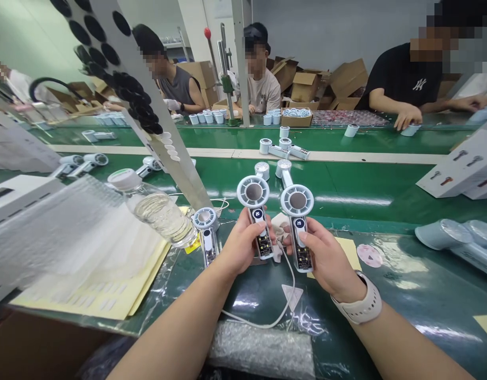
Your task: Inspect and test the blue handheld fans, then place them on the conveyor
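Note:
My left hand [241, 245] is closed round the handle of a white handheld fan [254, 196] whose small display reads 20 and whose circuit board is bare. My right hand [326, 258], with a pale watch on the wrist, grips a second fan [297, 203] of the same kind, also showing 20. Both fans stand upright side by side above the green mat. A white cable [285, 306] runs from between the hands toward me. A third open fan [206, 227] lies on the table just left of my left hand.
A tilted clear water bottle [156, 208] and yellow sticker sheets [109, 295] are at left. More fans [283, 150] lie on the green conveyor [346, 184]. Pale blue parts [457, 237] lie at right, white boxes [461, 166] behind them. Three people sit across the belt among cardboard boxes [346, 76].

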Motion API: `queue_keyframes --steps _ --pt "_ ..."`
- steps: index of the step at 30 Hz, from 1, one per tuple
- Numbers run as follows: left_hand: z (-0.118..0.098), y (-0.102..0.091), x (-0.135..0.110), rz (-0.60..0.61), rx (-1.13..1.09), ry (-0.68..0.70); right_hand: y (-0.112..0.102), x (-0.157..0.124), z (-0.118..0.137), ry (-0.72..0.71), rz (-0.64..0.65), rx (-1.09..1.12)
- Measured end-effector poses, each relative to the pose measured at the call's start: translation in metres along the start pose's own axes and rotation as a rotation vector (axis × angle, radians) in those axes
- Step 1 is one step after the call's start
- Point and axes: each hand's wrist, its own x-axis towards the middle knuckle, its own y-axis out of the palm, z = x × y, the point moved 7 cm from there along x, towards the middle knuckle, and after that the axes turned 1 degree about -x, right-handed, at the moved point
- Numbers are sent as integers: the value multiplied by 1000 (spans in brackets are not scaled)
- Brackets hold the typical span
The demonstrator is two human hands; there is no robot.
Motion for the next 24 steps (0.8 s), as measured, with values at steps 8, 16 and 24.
queue_keyframes --steps 8,16,24 --pt "5 5 0 154 38 25 11 -5 6 -36 101 4" --pt "10 6 1 135 5 -21 1 1 -1 11 22 60" --pt "12 1 2 72 50 -60 3 0 4 -6 8 26"
